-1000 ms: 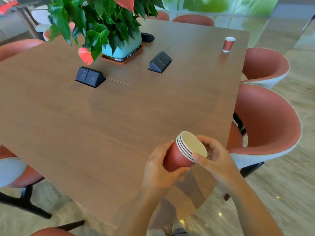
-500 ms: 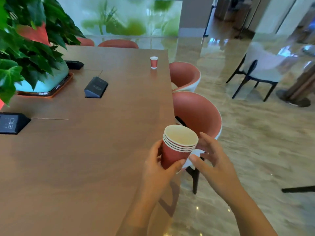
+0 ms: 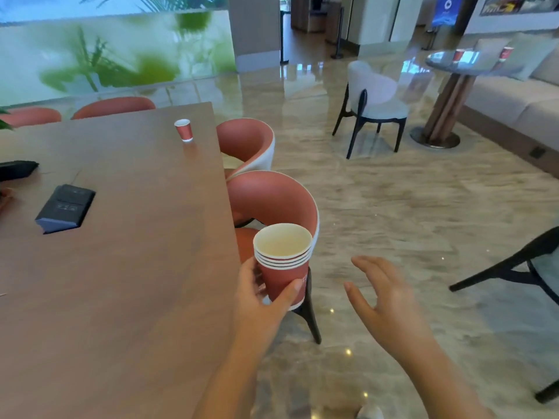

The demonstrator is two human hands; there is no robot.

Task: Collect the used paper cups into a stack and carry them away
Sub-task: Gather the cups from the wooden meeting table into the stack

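A stack of several red paper cups with white rims is upright in my left hand, which grips it around the lower part, just off the right edge of the wooden table. My right hand hovers to the right of the stack, fingers spread, holding nothing. One single red cup stands near the table's far right corner. Two more red cups stand on a round glass table far to the right.
Red shell chairs line the table's right side. Black socket boxes sit on the table at left. A white chair and a sofa stand across the shiny stone floor. A dark chair frame is at right.
My view has swung right, away from the plant. My right hand has let go of the stack and moved off to the right; the left hand alone holds it, now upright.
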